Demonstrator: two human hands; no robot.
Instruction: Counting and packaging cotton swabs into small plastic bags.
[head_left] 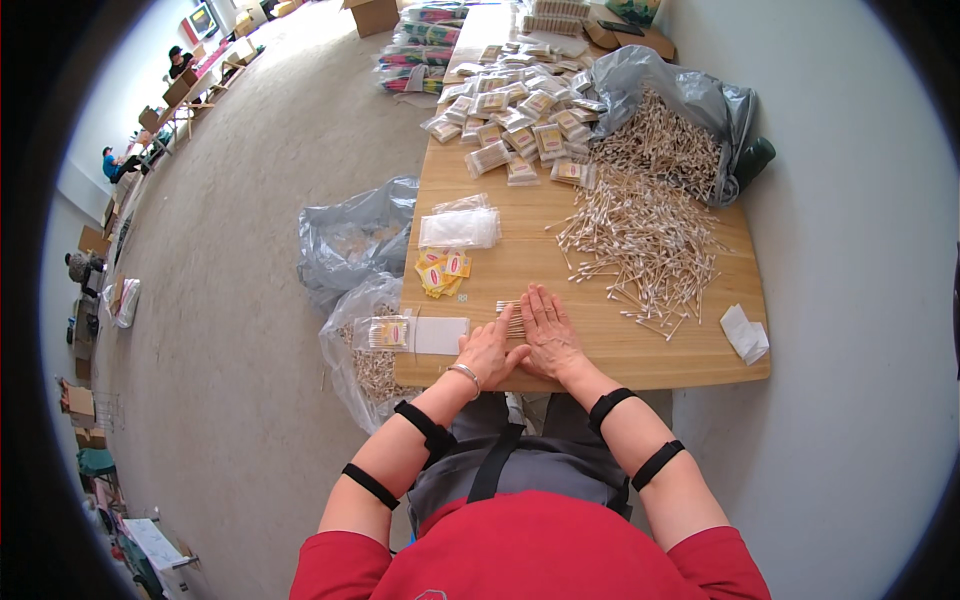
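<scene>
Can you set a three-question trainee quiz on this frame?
1. True or false: the left hand and right hand both rest on the wooden table.
2. What lies under the fingers? A) a small bunch of cotton swabs B) scissors C) a tape roll
3. Fill in: the big loose heap of swabs spills from a grey ____.

Key: 1 true; 2 A; 3 plastic bag
</scene>
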